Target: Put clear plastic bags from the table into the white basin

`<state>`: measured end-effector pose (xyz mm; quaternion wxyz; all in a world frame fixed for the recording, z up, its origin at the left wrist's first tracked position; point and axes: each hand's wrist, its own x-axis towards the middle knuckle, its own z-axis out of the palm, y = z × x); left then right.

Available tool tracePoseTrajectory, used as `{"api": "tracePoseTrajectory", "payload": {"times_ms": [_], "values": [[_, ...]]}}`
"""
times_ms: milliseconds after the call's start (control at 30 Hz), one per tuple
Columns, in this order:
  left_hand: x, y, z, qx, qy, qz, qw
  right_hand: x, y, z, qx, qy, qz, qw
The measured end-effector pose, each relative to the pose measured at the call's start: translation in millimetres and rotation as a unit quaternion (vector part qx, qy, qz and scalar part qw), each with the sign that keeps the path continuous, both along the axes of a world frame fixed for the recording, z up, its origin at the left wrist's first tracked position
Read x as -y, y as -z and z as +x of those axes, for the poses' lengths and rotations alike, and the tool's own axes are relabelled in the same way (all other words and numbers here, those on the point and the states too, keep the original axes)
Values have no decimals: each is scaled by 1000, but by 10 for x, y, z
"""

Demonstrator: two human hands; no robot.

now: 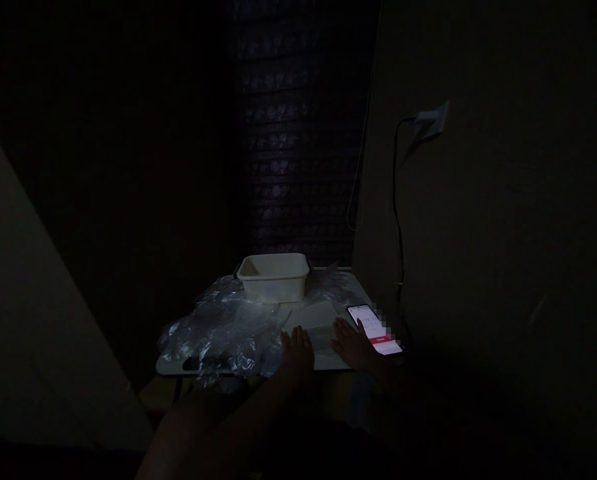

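Note:
In dim light, a flat, thin, clear plastic bag or sheet (322,339) lies on a small white table (171,366). My left hand (297,353) rests on its left side, fingers stretched forward. At its right side lies my right hand (352,344), palm down with fingers apart. A lit phone (368,325) is on the table right beside my right hand. To the left of my left hand spreads a crumpled pile of clear plastic bags (218,330). Neither hand grips anything that I can see.
A white plastic tub (277,288) stands at the back of the table, with more clear plastic (331,288) to its right. A black cable (396,193) hangs from a wall socket (438,120) on the right. Behind the table hangs a dark blind (283,167).

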<state>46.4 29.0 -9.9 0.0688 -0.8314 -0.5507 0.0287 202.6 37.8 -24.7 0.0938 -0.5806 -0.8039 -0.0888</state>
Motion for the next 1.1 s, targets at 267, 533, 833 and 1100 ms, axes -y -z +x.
{"api": "tracePoseTrajectory", "payload": {"times_ms": [267, 533, 833, 1100], "values": [[31, -10, -20, -20, 7, 12, 1000, -32, -85, 68, 11, 24, 29, 999], [103, -35, 31, -29, -9, 54, 998, -113, -158, 148, -3, 52, 63, 997], [218, -109, 136, -25, 8, 84, 996, -97, -145, 121, -3, 42, 71, 997], [263, -146, 188, -3, 19, 27, 999, -97, -162, 114, 5, 45, 59, 997]]}}
